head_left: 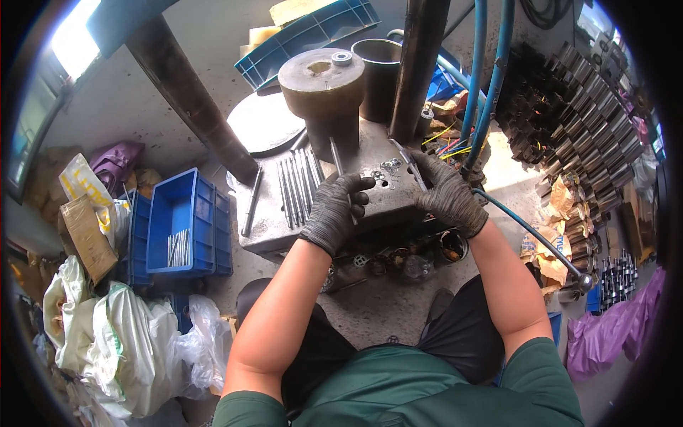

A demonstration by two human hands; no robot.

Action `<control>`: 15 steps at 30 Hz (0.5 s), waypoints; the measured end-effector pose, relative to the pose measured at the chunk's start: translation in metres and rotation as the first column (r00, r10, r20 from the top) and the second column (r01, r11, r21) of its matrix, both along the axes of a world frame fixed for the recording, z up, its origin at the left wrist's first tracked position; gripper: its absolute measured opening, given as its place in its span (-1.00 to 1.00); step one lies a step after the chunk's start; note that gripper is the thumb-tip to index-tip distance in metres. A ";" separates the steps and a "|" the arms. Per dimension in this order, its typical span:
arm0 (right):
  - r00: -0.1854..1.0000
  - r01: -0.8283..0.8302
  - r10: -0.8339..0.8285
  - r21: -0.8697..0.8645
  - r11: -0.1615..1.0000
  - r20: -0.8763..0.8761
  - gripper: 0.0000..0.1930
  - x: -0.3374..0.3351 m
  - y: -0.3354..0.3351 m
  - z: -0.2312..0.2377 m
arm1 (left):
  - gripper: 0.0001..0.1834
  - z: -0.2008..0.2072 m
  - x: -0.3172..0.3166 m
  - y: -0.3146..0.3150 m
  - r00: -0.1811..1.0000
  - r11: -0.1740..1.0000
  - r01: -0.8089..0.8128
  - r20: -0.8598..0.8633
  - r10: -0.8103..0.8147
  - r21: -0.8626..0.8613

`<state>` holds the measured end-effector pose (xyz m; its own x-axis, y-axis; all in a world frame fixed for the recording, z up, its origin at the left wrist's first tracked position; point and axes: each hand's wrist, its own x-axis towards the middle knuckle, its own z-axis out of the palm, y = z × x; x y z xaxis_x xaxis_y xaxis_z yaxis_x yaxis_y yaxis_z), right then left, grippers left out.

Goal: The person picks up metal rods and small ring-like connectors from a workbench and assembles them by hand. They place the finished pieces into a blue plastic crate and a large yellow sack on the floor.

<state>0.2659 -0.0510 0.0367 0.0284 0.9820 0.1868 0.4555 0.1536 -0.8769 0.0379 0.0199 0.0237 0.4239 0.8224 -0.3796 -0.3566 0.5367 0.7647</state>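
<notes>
Blue plastic made up the ribbed open bin [204,235] at the left of the frame, with silvery rods [178,248] lying inside. Two dark metal columns [186,96] flanked the worn grey steel table [373,146]; between them, at upper centre, a stepped grey metal cylinder [320,87] stood just beyond the left hand [331,213], blocking the way behind it. Blue hoses [475,71] hung at upper right, beyond the right hand [453,199]. Small shiny metal rings [388,171] lay between the hands.

At the centre, the grey-gloved left fingers were curled around a slender, straight, silvery metal rod [336,154], tilted, its upper end before the cylinder. The right fingers were wrapped around a slim grey metal piece [408,158], its lower part hidden. Similar silvery rods [295,186] lay side by side, left of the left hand.
</notes>
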 end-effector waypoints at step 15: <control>0.748 -0.134 -0.196 0.434 0.891 0.634 -0.38 -0.024 -0.010 0.008 | -0.90 -0.015 -0.004 0.001 0.996 0.999 -0.029 0.079 0.033 -0.043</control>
<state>0.2415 -0.0614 0.0447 -0.2321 0.7925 0.5640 0.8900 0.4069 -0.2055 0.0341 0.0209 0.0091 0.4289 0.8198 -0.3795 -0.4327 0.5552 0.7103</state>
